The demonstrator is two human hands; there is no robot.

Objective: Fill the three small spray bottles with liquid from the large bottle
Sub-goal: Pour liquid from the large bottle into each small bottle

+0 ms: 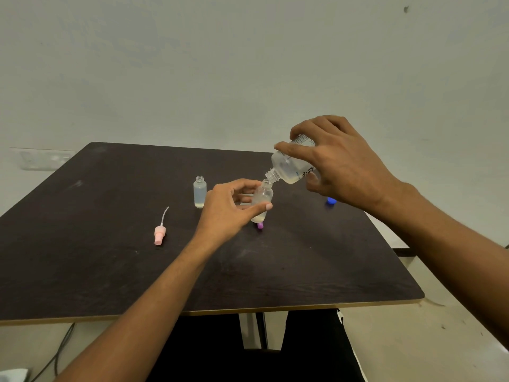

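Observation:
My right hand (338, 161) grips the large clear bottle (289, 168), tilted with its open neck down against the mouth of a small clear spray bottle (262, 199). My left hand (228, 208) holds that small bottle between thumb and fingers, slightly tilted above the dark table (110, 271). A little liquid shows at its bottom. A second small bottle (200, 192) stands uncapped and nearly full to the left. A pink spray cap with its tube (160, 233) lies further left. A purple cap (260, 225) peeks out under the held bottle. No third small bottle is visible.
A blue cap (330, 201) lies on the table behind my right wrist. The table's front edge runs near my body, and its right edge is close to my right forearm. A wall socket (41, 158) sits on the wall at left.

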